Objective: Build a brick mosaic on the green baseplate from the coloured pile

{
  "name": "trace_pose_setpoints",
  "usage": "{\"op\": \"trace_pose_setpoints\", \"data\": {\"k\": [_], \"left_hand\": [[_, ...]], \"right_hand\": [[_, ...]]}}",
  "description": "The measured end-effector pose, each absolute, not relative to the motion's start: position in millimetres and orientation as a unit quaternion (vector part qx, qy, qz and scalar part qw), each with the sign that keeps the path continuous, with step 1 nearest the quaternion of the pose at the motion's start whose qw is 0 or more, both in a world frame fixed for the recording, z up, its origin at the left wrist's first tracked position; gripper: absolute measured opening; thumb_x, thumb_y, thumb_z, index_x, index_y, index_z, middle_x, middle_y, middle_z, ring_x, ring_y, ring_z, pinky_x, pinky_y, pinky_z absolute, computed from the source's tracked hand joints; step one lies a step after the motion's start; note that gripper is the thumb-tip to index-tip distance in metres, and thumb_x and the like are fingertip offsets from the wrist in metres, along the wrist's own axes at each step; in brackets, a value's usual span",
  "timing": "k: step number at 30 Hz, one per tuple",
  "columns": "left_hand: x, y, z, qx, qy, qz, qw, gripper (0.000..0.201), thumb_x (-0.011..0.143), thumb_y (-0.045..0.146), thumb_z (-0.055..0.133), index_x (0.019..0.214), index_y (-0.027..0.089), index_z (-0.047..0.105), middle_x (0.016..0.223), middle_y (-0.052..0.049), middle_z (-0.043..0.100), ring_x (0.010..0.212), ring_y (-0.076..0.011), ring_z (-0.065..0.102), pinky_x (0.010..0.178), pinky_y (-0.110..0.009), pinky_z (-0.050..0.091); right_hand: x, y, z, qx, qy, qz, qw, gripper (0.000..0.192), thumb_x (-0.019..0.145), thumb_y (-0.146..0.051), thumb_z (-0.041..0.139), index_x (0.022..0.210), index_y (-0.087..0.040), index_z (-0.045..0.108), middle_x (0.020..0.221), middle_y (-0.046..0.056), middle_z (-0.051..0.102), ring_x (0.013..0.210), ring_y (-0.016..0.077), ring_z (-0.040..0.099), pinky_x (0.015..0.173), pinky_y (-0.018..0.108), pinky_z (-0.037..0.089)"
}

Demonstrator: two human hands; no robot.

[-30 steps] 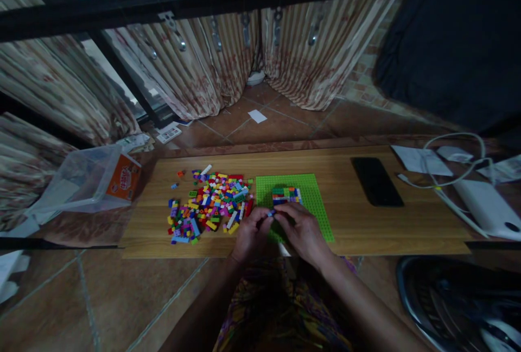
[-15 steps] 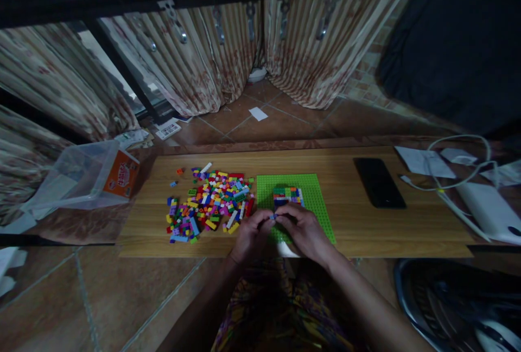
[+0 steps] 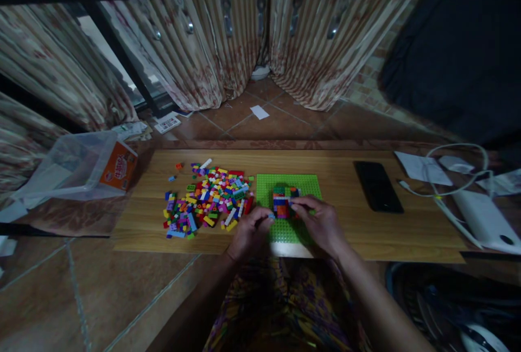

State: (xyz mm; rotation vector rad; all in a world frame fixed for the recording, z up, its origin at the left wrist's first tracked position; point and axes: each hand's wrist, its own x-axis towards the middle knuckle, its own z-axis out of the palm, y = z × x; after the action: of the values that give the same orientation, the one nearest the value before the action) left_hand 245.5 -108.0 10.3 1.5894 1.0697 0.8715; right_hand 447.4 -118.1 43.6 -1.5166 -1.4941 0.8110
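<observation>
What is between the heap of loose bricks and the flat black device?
In the head view: a green baseplate carrying a small brick build, with the right hand over it and the left hand at its left edge.

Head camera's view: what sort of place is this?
Probably a room in a home: there are striped beige fabric curtains, a brown tiled floor, and a long wood-grained tabletop bearing a heap of small multicoloured plastic bricks.

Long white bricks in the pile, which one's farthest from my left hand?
The white brick angled at the far edge of the pile; the others lie nearer your left hand.
</observation>
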Motion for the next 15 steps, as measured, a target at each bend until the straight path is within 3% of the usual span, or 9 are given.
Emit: {"op": "trace_pose_setpoints", "data": {"k": [6,15], "left_hand": [[246.6,-108.1,9.5,0.654,0.453,0.361,0.486,0.017,0.09,0.032,0.053,0.087,0.018,0.062,0.075,0.002,0.055,0.07,-0.0111,0.051,0.066,-0.022,0.042],[248.4,-107.9,10.7,0.639,0.457,0.362,0.502,0.016,0.089,0.032,0.054,0.086,0.018,0.061,0.073,0.002,0.056,0.068,-0.0111,0.05,0.063,-0.022,0.04]], "right_hand": [[455.7,-100.2,34.9,-0.647,-0.656,0.137,0.363,0.026,0.091,-0.033,0.051,0.09,-0.02,0.074,0.09,0.008,0.071,0.086,0.0239,0.064,0.084,0.04,0.049],[455.0,-90.5,24.4,-0.649,-0.674,0.108,0.335,0.026,0.09,-0.031,0.05,0.09,-0.021,0.074,0.09,0.008,0.071,0.085,0.0237,0.064,0.081,0.039,0.05]]}}
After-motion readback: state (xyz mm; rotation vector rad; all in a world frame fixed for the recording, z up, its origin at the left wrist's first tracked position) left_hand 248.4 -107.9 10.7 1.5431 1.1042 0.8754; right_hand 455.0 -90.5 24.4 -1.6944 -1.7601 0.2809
